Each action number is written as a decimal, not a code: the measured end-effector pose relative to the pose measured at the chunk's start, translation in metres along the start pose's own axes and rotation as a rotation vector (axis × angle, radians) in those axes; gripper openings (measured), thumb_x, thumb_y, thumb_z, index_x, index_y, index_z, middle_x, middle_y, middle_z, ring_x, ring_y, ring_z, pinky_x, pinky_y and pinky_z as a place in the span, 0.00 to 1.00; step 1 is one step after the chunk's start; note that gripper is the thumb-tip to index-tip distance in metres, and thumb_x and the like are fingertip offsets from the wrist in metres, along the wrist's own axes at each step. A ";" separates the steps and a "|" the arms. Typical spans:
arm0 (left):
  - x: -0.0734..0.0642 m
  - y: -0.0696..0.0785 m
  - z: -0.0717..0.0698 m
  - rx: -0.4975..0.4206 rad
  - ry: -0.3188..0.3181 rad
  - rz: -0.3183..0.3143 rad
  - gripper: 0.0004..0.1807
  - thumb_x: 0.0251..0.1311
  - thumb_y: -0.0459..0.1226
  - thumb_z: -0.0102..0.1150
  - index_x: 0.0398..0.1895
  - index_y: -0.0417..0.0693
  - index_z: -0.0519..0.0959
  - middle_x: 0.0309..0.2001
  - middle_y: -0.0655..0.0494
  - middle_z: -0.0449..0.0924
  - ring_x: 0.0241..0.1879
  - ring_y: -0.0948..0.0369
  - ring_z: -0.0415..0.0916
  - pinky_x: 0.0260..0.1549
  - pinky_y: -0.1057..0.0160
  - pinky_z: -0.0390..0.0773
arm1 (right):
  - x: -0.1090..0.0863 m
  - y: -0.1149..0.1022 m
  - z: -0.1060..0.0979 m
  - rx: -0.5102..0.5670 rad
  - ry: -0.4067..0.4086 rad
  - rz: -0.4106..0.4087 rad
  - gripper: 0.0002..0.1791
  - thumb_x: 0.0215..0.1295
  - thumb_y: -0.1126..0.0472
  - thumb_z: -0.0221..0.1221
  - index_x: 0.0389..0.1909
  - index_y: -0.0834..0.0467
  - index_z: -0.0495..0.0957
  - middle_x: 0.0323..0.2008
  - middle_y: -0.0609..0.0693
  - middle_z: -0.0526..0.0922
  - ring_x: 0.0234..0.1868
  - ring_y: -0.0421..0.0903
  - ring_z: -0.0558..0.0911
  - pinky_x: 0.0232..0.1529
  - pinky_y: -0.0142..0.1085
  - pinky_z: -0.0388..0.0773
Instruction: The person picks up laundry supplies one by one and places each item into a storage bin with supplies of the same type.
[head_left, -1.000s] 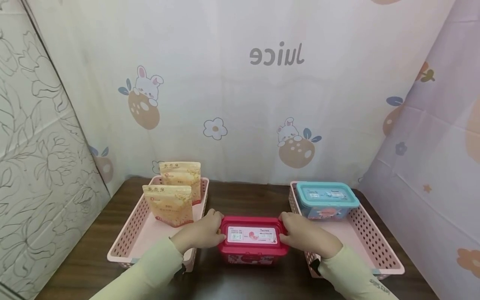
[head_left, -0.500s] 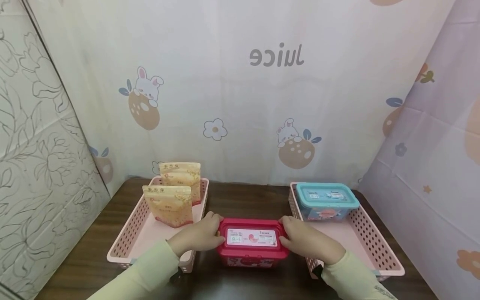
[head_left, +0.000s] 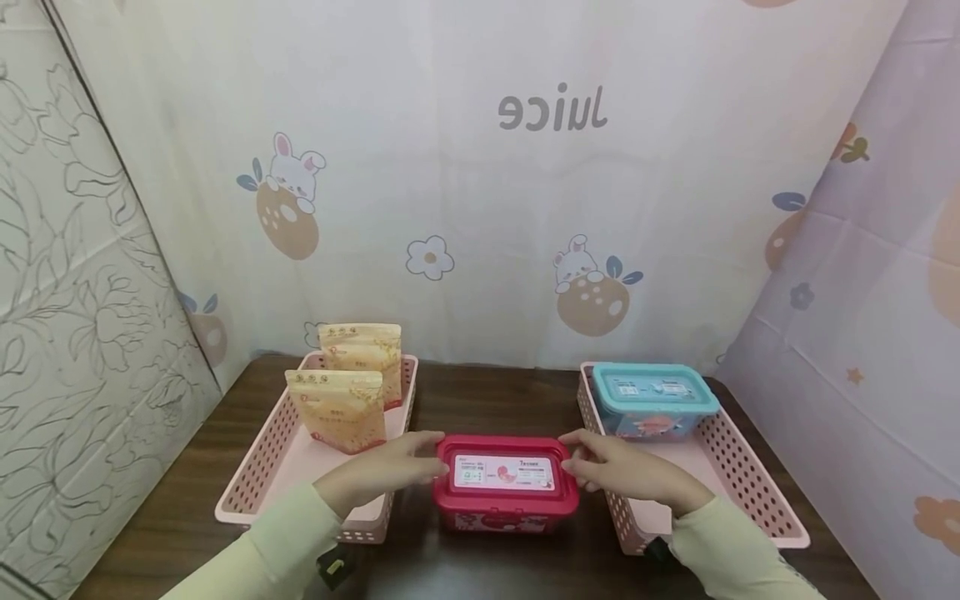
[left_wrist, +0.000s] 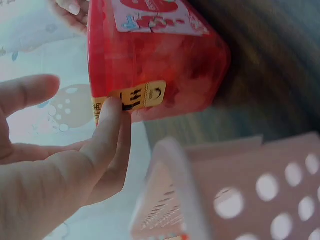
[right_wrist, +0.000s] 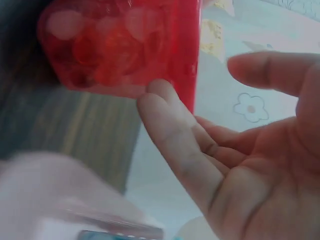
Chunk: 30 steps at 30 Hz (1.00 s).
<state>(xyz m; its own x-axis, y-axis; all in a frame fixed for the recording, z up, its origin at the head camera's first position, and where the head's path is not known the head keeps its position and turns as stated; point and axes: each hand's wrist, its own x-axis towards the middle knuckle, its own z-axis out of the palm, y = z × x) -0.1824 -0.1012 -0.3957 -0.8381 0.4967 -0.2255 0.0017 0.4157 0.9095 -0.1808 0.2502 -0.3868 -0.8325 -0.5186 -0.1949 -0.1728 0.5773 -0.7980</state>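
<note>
A red lidded plastic box (head_left: 506,483) stands on the dark wood table between the two baskets. My left hand (head_left: 382,468) is at the box's left end; in the left wrist view its straight fingertips reach the yellow sticker (left_wrist: 145,97), with the thumb held apart. At the opposite end, my right hand (head_left: 633,468) has its fingers extended against or very near the box, its thumb clear of the lid (right_wrist: 182,55). Neither hand grips it. Red pieces show dimly through the box's clear wall (right_wrist: 110,45).
On the left, a pink perforated basket (head_left: 258,500) holds two yellow pouches (head_left: 341,412), standing upright. The right pink basket (head_left: 750,475) has a blue lidded box (head_left: 654,400) at its back. Behind the table (head_left: 480,400) hangs a printed curtain (head_left: 465,192).
Both hands have loosened from the red box's ends and drawn slightly outward, fingers straightening and thumbs lifting off. The box stays in nearly the same place.
</note>
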 end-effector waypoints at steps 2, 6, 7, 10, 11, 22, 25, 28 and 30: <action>-0.001 -0.001 0.000 -0.082 -0.010 -0.009 0.36 0.67 0.41 0.59 0.73 0.31 0.60 0.67 0.35 0.67 0.55 0.44 0.78 0.63 0.35 0.64 | -0.001 0.003 -0.002 0.065 -0.014 0.007 0.31 0.76 0.55 0.54 0.69 0.72 0.61 0.44 0.57 0.80 0.40 0.51 0.84 0.43 0.45 0.84; -0.001 -0.002 0.000 -0.171 -0.015 -0.015 0.36 0.68 0.39 0.58 0.72 0.29 0.58 0.65 0.34 0.69 0.54 0.42 0.78 0.65 0.34 0.60 | -0.003 0.009 -0.005 0.165 -0.042 0.013 0.31 0.79 0.55 0.50 0.71 0.73 0.58 0.55 0.62 0.79 0.48 0.54 0.83 0.50 0.50 0.82; -0.001 -0.002 0.001 -0.185 -0.014 -0.014 0.36 0.68 0.38 0.58 0.72 0.29 0.58 0.65 0.34 0.69 0.55 0.42 0.78 0.65 0.34 0.60 | -0.004 0.010 -0.005 0.184 -0.044 0.015 0.31 0.79 0.55 0.50 0.71 0.73 0.57 0.56 0.63 0.79 0.49 0.54 0.83 0.51 0.50 0.81; -0.002 -0.003 0.003 -0.227 0.010 -0.030 0.36 0.67 0.37 0.58 0.72 0.29 0.58 0.64 0.35 0.69 0.56 0.42 0.77 0.65 0.36 0.61 | -0.003 0.012 -0.003 0.230 -0.032 0.027 0.32 0.79 0.55 0.50 0.71 0.73 0.57 0.58 0.64 0.77 0.51 0.55 0.82 0.53 0.51 0.80; -0.001 -0.004 0.005 -0.245 0.019 -0.028 0.36 0.67 0.37 0.58 0.72 0.28 0.57 0.65 0.34 0.69 0.56 0.42 0.77 0.65 0.37 0.62 | -0.003 0.013 -0.001 0.246 -0.025 0.032 0.32 0.79 0.55 0.50 0.71 0.73 0.57 0.59 0.64 0.77 0.51 0.56 0.82 0.54 0.51 0.80; 0.004 -0.021 0.019 -0.428 0.034 -0.036 0.33 0.67 0.32 0.53 0.70 0.22 0.56 0.60 0.35 0.72 0.55 0.48 0.77 0.56 0.48 0.77 | 0.000 0.021 0.014 0.421 -0.062 0.061 0.31 0.79 0.59 0.46 0.68 0.81 0.53 0.53 0.63 0.78 0.51 0.56 0.82 0.53 0.47 0.81; 0.004 -0.022 0.021 -0.420 0.012 -0.052 0.34 0.67 0.32 0.53 0.70 0.22 0.54 0.59 0.36 0.72 0.53 0.48 0.79 0.54 0.48 0.79 | -0.001 0.021 0.017 0.467 -0.071 0.068 0.32 0.79 0.60 0.45 0.69 0.81 0.51 0.53 0.62 0.78 0.51 0.55 0.82 0.53 0.46 0.81; 0.003 -0.022 0.021 -0.420 0.010 -0.056 0.34 0.67 0.33 0.52 0.71 0.23 0.54 0.58 0.36 0.73 0.51 0.48 0.79 0.53 0.47 0.80 | -0.003 0.021 0.018 0.494 -0.061 0.080 0.32 0.79 0.61 0.46 0.69 0.81 0.49 0.53 0.62 0.77 0.52 0.54 0.81 0.52 0.46 0.81; 0.003 -0.022 0.022 -0.423 0.012 -0.061 0.34 0.67 0.33 0.52 0.71 0.23 0.54 0.58 0.37 0.74 0.50 0.48 0.80 0.52 0.47 0.80 | -0.004 0.020 0.020 0.509 -0.051 0.086 0.33 0.78 0.61 0.46 0.69 0.81 0.48 0.54 0.63 0.77 0.53 0.55 0.80 0.52 0.46 0.81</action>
<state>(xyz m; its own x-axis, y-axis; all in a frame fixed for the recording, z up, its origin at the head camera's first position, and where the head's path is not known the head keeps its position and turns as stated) -0.1731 -0.0923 -0.4235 -0.8358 0.4711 -0.2819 -0.2701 0.0943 0.9582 -0.1711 0.2513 -0.4133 -0.8035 -0.5203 -0.2893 0.1838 0.2454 -0.9519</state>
